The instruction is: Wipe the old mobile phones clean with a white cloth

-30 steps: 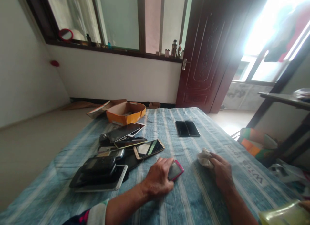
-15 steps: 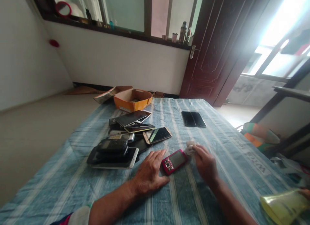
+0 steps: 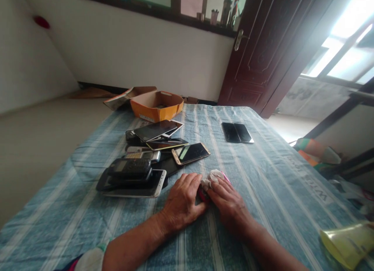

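Observation:
A pink mobile phone lies on the striped cloth, mostly covered by my hands and a wipe. My left hand grips its left end, thumb on the near side and fingers on the far side. With my right hand I press a crumpled white wipe onto the phone's face; its screen is hidden. Just beyond my left hand lies a gold-edged smartphone. To the left is a heap of several old phones, with a black phone on top of a white-edged one.
An orange cardboard box with its lid open stands at the far left of the cloth-covered surface. Two dark smartphones lie side by side at the far right. A yellow plastic packet is at the near right edge.
My right hand has moved left with the wipe, from beside the phone's right end onto its face. My left hand stays at the phone's left end. The view has tipped downward.

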The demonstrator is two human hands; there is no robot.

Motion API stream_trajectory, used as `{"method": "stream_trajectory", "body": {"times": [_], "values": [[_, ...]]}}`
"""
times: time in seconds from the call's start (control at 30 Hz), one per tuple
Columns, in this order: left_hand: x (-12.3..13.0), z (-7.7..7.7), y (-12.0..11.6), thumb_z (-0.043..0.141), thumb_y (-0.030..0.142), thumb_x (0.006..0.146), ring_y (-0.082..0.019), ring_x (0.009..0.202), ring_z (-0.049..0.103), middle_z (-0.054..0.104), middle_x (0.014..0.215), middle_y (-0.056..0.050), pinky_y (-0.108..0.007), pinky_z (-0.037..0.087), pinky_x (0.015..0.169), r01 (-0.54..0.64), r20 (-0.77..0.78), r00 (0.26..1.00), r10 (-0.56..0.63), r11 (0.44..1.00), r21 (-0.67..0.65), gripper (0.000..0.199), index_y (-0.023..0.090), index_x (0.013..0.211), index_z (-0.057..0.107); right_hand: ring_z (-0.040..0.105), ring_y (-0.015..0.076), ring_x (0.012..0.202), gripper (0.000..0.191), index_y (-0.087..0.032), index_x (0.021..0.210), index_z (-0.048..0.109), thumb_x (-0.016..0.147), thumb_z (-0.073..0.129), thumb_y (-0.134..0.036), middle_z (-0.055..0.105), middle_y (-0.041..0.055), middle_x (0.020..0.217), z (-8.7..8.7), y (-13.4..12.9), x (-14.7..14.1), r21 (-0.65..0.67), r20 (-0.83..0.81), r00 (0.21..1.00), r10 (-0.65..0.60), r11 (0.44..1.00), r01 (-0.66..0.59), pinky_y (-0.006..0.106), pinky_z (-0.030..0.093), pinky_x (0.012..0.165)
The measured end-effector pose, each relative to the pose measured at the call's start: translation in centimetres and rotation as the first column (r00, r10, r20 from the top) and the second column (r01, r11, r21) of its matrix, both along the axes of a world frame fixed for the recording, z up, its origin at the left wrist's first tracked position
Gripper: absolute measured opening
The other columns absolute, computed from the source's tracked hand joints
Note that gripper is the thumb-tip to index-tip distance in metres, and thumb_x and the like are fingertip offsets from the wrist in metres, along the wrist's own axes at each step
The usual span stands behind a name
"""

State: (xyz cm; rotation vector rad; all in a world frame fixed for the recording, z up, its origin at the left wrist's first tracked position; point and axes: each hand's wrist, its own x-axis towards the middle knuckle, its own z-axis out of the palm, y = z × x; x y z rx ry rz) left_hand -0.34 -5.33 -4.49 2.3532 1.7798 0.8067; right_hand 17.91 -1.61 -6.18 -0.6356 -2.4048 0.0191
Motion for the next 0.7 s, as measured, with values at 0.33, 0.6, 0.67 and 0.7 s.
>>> {"method": "stream_trajectory", "body": {"times": [0.33,0.6,0.67,0.7], "values": [[0.1,0.8,0.0,0.071,0.035,0.071,-0.029,0.103,0.054,0.06,0.113,-0.012,-0.043,0.047,0.091,0.005,-0.012,1.0,-0.006,0.996,-0.094,0.039,0.015,0.103,0.06,0.049,0.0275,0.125,0.041,-0.013,0.125,0.059,0.092,0.034,-0.008,0.061,0.0153,0.123,-1.2,1.1,1.4,-0.011,-0.002,0.963,-0.271,0.963,0.271,0.045,0.048,0.1],[-0.1,0.3,0.1,0.064,0.023,0.071,-0.027,0.099,0.056,0.062,0.109,-0.012,-0.042,0.049,0.089,0.003,-0.023,1.0,-0.003,1.0,-0.018,0.024,0.016,0.094,0.061,0.048,0.0269,0.127,0.036,-0.013,0.126,0.057,0.095,0.039,-0.013,0.063,0.014,0.118,0.0,-1.0,-0.3,-0.006,-0.005,1.0,-0.017,1.0,0.017,0.047,0.042,0.107],[-0.1,0.2,0.1,0.063,0.022,0.071,-0.027,0.098,0.056,0.062,0.108,-0.011,-0.041,0.05,0.089,0.001,-0.024,1.0,0.0,1.0,0.006,0.023,0.017,0.093,0.061,0.05,0.0256,0.124,0.033,-0.014,0.124,0.059,0.095,0.041,-0.015,0.065,0.0122,0.112,0.5,-1.1,-0.7,-0.036,-0.006,1.0,-0.002,0.999,0.001,0.046,0.041,0.107],[-0.2,0.2,0.2,0.063,0.022,0.071,-0.026,0.098,0.057,0.062,0.108,-0.01,-0.041,0.05,0.089,0.003,-0.023,1.0,-0.003,1.0,0.015,0.023,0.018,0.094,0.061,0.051,0.0249,0.123,0.033,-0.015,0.122,0.06,0.095,0.041,-0.015,0.065,0.0116,0.11,0.6,-1.1,-0.9,-0.046,-0.012,1.0,-0.008,0.999,0.008,0.045,0.042,0.107]]}}
